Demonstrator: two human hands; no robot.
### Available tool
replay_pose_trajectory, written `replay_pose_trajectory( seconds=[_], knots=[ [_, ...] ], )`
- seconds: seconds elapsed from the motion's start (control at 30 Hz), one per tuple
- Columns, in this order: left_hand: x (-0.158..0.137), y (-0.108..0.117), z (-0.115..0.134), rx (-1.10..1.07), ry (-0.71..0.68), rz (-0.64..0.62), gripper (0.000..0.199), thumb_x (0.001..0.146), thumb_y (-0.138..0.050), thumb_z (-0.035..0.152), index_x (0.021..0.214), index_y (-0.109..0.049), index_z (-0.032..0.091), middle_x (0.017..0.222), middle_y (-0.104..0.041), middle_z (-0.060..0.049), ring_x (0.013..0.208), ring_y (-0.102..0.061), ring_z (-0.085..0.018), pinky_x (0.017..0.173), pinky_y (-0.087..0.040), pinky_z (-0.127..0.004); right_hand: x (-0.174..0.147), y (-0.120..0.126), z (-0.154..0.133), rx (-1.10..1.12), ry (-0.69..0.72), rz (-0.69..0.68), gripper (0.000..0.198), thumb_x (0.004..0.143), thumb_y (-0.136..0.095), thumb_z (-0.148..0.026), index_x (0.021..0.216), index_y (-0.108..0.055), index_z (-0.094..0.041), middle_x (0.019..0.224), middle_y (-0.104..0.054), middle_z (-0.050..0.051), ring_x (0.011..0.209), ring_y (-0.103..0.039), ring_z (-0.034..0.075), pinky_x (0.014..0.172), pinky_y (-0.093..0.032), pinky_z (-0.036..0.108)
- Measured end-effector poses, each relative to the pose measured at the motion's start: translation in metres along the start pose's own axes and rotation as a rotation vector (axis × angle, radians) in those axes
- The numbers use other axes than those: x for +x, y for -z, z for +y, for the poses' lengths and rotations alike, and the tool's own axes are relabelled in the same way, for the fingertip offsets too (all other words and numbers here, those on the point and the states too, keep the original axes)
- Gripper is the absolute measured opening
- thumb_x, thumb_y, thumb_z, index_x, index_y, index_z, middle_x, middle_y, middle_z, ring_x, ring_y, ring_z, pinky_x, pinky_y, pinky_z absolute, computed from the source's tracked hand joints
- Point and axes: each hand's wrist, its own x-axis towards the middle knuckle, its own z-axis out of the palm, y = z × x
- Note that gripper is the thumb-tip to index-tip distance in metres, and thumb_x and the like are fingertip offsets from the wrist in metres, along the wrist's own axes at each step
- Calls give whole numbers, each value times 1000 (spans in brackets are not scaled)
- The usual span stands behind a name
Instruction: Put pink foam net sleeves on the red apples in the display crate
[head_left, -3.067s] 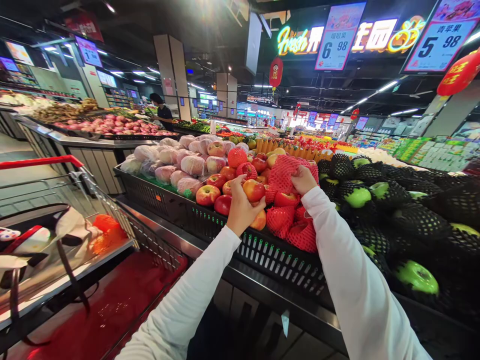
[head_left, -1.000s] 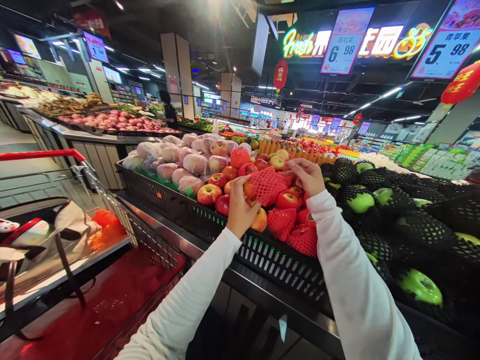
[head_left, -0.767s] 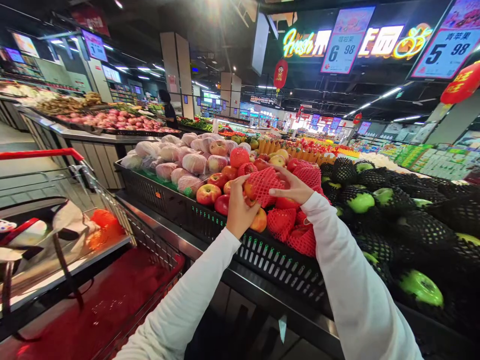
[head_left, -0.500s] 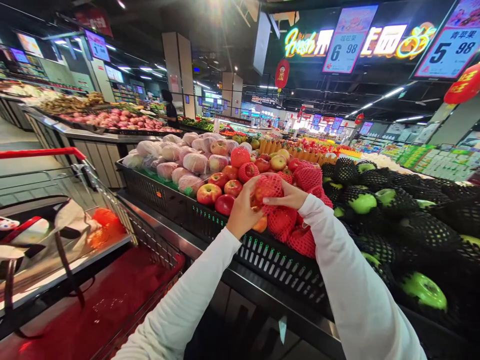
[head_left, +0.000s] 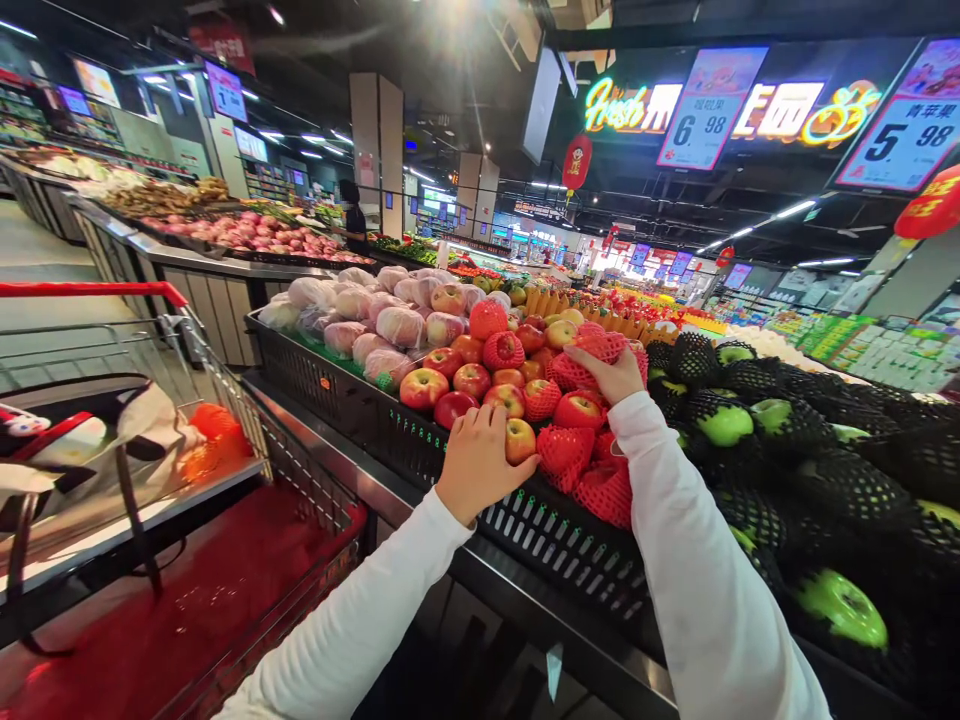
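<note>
My left hand (head_left: 480,462) is at the front rim of a black crate (head_left: 420,440), fingers laid forward over the red apples and thumb stretched to the right. A yellow-red apple (head_left: 520,441) shows between its thumb and fingers, without a visible firm grip. Farther back, my right hand (head_left: 611,372) closes over an apple in red foam netting (head_left: 589,352); part of the grip is hidden. Bare apples (head_left: 471,381) lie between the hands. More netted apples (head_left: 566,452) sit below my right wrist.
Plastic-wrapped fruit (head_left: 399,327) fills the crate's left side. Green apples in black netting (head_left: 726,415) lie to the right. A shopping cart (head_left: 300,480) with a bag in it stands at my left. Price signs (head_left: 711,110) hang overhead. A person (head_left: 352,215) stands in the background.
Both hands were together around a netted apple above the crate. They have separated: the left came down to the front apples, the right moved back and right onto the netted ones.
</note>
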Motion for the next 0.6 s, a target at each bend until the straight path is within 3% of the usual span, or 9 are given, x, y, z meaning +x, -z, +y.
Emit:
replay_pose_trajectory(
  seconds=[0.17, 0.27, 0.43, 0.6],
  knots=[
    [4, 9, 11, 45, 157, -153, 56, 79, -75, 52, 115, -57, 13, 98, -70, -13, 91, -68, -35, 73, -51, -39, -7, -3, -9, 138, -120, 2, 56, 46, -91, -43, 92, -72, -16, 106, -76, 9, 102, -71, 26, 98, -57, 43],
    [7, 11, 2, -22, 158, -148, 56, 77, -76, 56, 113, -58, 17, 96, -72, -11, 88, -71, -35, 68, -49, -36, -11, -6, -16, 141, -179, -72, 54, 45, -92, -42, 88, -72, -16, 104, -77, 8, 101, -71, 26, 98, -57, 43],
    [-1, -4, -11, -220, 143, 27, 54, 74, -79, 54, 108, -58, 18, 93, -72, -7, 87, -71, -31, 71, -50, -35, -12, -12, -11, 117, -145, -282, 54, 48, -93, -44, 90, -71, -19, 103, -77, 6, 99, -71, 25, 100, -56, 44],
    [-2, -14, -20, -422, 158, 350, 53, 70, -83, 45, 109, -55, 22, 103, -70, -4, 89, -70, -25, 77, -53, -34, -11, -15, 0, -43, -106, -526, 62, 52, -92, -45, 102, -69, -17, 109, -76, 7, 103, -69, 24, 104, -52, 46]
  ],
)
